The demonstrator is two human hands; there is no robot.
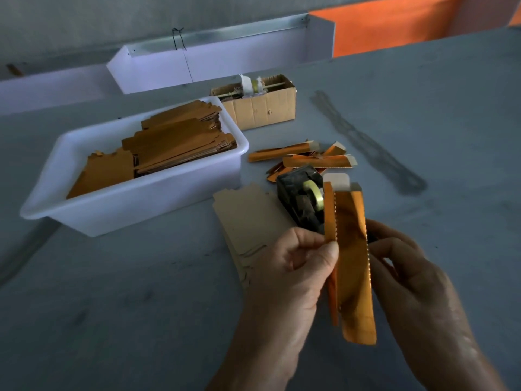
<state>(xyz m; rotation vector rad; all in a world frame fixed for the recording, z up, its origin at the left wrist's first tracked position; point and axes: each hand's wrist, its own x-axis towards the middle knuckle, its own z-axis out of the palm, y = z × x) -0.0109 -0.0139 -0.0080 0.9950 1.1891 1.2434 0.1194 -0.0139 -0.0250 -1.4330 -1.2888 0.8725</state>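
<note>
While both grip, left hand [293, 266], right hand [408, 275], orange carton [353, 258] upright.

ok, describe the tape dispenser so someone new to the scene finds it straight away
Start at the big white tub of orange card blanks on the grey table. Just right of it, between a stack of beige flat blanks and a pile of folded orange sleeves, sits the tape dispenser. It is the only black, blocky thing there, carrying a yellowish tape roll.

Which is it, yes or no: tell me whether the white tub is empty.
No, the white tub holds stacks of flat orange cardboard blanks piled up to its rim.
</note>
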